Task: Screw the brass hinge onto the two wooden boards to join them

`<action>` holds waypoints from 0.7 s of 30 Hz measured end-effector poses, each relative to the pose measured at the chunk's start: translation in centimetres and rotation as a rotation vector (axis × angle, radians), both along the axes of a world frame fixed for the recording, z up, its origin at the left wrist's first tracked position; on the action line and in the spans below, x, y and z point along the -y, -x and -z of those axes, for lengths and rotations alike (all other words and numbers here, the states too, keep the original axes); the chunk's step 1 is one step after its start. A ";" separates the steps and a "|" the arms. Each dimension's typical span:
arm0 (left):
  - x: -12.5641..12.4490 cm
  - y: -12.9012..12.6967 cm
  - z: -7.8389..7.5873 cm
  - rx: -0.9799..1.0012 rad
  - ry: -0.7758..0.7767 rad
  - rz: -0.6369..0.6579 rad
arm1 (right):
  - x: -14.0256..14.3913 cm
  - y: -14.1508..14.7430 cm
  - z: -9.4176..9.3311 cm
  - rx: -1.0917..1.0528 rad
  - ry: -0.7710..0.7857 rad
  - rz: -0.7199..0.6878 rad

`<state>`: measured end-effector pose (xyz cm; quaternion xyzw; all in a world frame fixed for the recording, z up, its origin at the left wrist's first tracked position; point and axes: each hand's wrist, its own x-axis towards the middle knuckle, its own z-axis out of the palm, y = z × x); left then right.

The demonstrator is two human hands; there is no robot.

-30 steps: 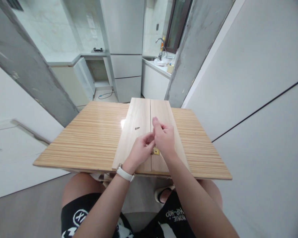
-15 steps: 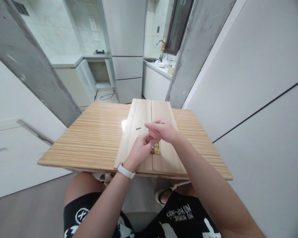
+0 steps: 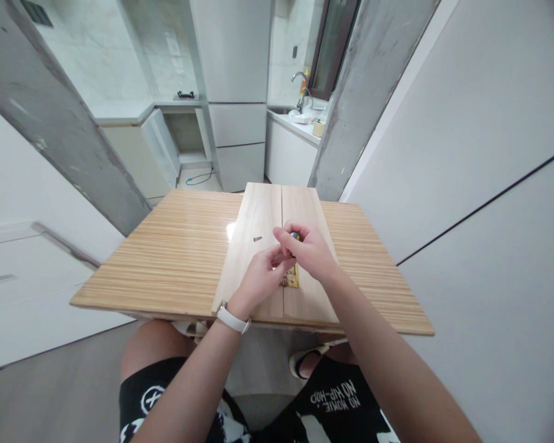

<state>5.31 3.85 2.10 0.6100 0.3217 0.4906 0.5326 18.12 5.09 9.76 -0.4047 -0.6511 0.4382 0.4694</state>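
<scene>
From the left, a glossy counter of striped tan wood grain (image 3: 166, 258), then a pale, flat wooden left board (image 3: 253, 212) laid over it. On that board, a small dark metal screw (image 3: 257, 239), loose on its side, just beyond the bare left hand (image 3: 261, 275): could be knocked rolling by a careless brush. Left grip nearly closed, thumb and fingers bent together by the seam; cannot tell of anything pinched inside. Just beneath, along the seam, a brass-coloured rectangular metal hinge (image 3: 292, 279), partly covered: could skew under uneven pressure. Next, a dark, round-ended object (image 3: 295, 235), mostly hidden, perhaps a tool handle, within the curled right hand (image 3: 313, 251); right grip closed around it. Could slip under a tilted push, scratching wood or jabbing the left hand. Rightmost, a matching pale wooden right board (image 3: 307, 301), with no clamp visible: could slide under sideways force, widening the seam and shifting the hinge out of line.
</scene>
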 end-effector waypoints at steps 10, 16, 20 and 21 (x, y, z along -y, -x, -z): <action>0.6 0.2 -0.2 -0.088 -0.066 -0.018 | 0.7 0.9 1.0 -0.022 -0.099 0.169; 0.6 0.1 -1.1 -0.167 -0.066 -0.041 | 0.2 0.1 0.0 -0.131 -0.005 0.095; 0.5 0.4 -1.6 -0.220 -0.083 -0.079 | 0.6 -0.8 -1.7 -0.152 -0.045 0.082; 0.6 0.5 -1.8 -0.231 -0.091 -0.087 | 0.7 -1.0 -2.1 -0.173 -0.060 0.088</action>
